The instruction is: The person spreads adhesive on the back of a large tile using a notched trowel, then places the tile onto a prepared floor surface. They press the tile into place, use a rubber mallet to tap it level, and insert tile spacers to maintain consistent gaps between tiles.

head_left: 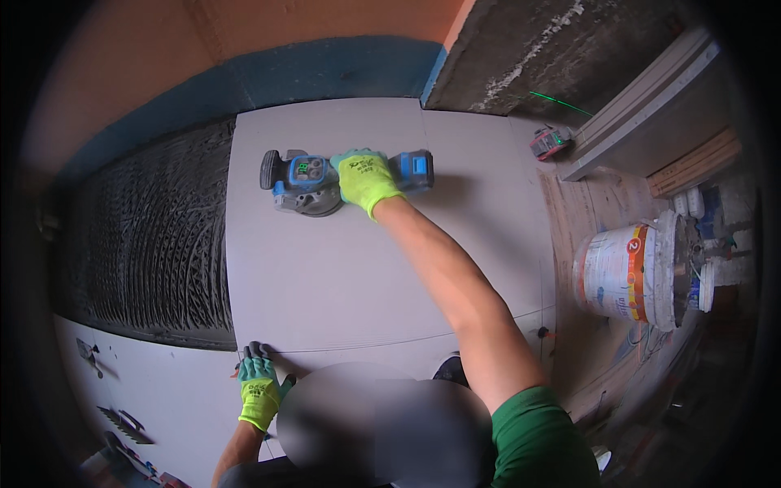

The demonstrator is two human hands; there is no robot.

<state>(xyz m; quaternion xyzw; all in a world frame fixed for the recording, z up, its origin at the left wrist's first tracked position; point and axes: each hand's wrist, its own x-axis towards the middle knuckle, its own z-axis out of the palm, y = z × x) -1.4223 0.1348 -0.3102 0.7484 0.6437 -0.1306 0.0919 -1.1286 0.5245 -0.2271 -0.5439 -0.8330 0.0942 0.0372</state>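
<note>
A large pale grey tile (366, 276) lies on the floor in front of me. On its far half sits a blue and black cordless tile vibrator (307, 185) with a small green display and a round base. My right hand (364, 177), in a yellow-green glove, is closed around its handle, between the display end and the battery end. Near the tile's lower left corner, my gloved left hand (260, 389) rests flat with fingers stretched out, by the joint with the nearer tile (171, 382). A small orange piece (235, 371) shows beside its fingertips.
Combed dark mortar (154, 252) borders the tile's left edge. A blue-banded wall (333, 69) rises behind. To the right are a red laser level (551, 142), leaning boards (643, 106) and a splattered white bucket (622, 272). A toothed tool (125, 424) lies at lower left.
</note>
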